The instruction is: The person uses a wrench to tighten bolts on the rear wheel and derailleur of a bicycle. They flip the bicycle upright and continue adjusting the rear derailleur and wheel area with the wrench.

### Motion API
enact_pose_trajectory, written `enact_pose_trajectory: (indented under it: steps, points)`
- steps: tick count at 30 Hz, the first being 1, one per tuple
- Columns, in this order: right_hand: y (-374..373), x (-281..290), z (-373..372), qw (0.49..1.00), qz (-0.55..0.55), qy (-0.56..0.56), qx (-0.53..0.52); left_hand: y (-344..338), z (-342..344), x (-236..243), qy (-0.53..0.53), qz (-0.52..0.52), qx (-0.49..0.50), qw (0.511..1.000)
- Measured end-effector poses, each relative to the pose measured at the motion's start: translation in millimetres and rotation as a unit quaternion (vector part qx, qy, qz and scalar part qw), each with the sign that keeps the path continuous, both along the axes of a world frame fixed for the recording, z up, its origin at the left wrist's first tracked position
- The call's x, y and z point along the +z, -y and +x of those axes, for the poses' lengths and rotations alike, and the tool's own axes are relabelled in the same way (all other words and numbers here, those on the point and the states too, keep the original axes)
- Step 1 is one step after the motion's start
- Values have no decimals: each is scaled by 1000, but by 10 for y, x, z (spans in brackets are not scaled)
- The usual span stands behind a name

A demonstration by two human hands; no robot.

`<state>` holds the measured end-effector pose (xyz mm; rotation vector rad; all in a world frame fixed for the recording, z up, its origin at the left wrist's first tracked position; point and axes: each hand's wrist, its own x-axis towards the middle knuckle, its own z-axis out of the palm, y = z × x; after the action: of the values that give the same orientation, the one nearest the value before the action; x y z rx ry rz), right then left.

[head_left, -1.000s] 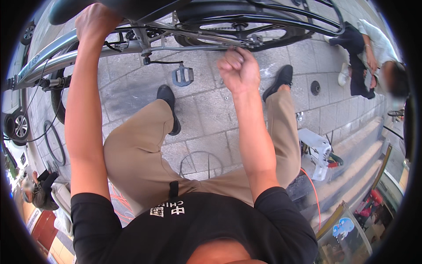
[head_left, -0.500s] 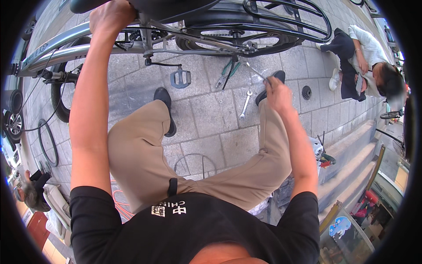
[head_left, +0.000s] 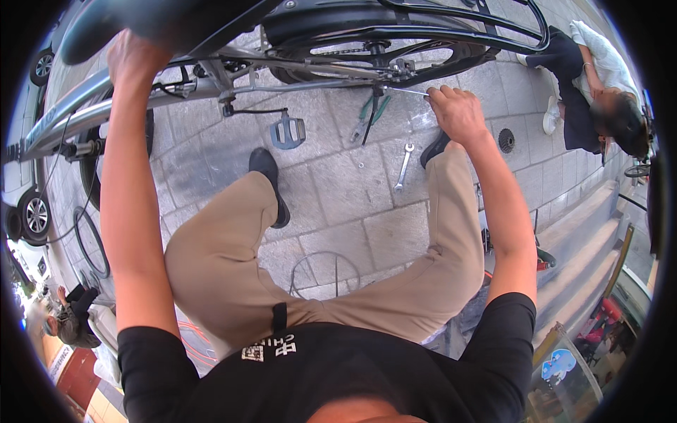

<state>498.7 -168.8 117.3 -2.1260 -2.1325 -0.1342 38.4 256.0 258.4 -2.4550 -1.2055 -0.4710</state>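
Observation:
A silver-framed bicycle (head_left: pixel 247 88) with a black saddle (head_left: pixel 176 21) stands across the top of the view. My left hand (head_left: pixel 134 60) is closed around its frame tube, just left of the saddle; the saddle partly covers the fingers. In my right hand (head_left: pixel 455 114) is a slim silver wrench (head_left: pixel 407 90), whose far end meets the rear axle area. Below that axle hangs a black kickstand (head_left: pixel 370 120). Green-handled pliers (head_left: pixel 379 107) lie on the paving behind it. Another wrench (head_left: pixel 404 168) rests on the ground between my feet, nearer the right shoe.
A pedal (head_left: pixel 288 132) juts toward me. A toothed sprocket (head_left: pixel 505 141) lies right of my right shoe. A person (head_left: pixel 599 77) crouches at the right, near the black rear rack (head_left: pixel 479 34). Stone steps (head_left: pixel 578 233) rise at lower right. A tyre (head_left: pixel 92 240) lies at left.
My right hand has moved up and a little right, and the wrench now lies nearly level against the axle area. The bicycle sits slightly lower in view, with more saddle showing.

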Motion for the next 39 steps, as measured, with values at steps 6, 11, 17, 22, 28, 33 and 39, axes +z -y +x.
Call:
enact_pose_trajectory:
  steps: [6, 11, 17, 22, 28, 33, 39]
  points:
    - [223, -1450, -488, 952, -120, -157, -232, -16, 65, -129, -39, 83, -79, 993]
    - [-170, -1945, -1848, 803, 50, -492, -333, -47, 233, -141, -51, 45, -33, 997]
    - [-1419, 339, -2173, 67, 126, -934, -327, -113, -181, -43, 5, -11, -104, 994]
    - [-113, 45, -2243, 373, -106, -800, -458, 339, 442, 92, -67, -36, 52, 996]
    - [607, -167, -1339, 890, -84, -347, -283, 1037, 892, 772, -42, -141, 113, 983]
    - [281, 447, -784, 981, -133, -28, -140, 1038, 890, 687, -13, -124, 82, 989]
    - [-53, 341, -303, 981, -163, 106, -23, 934, 855, 592, -37, -114, 96, 988]
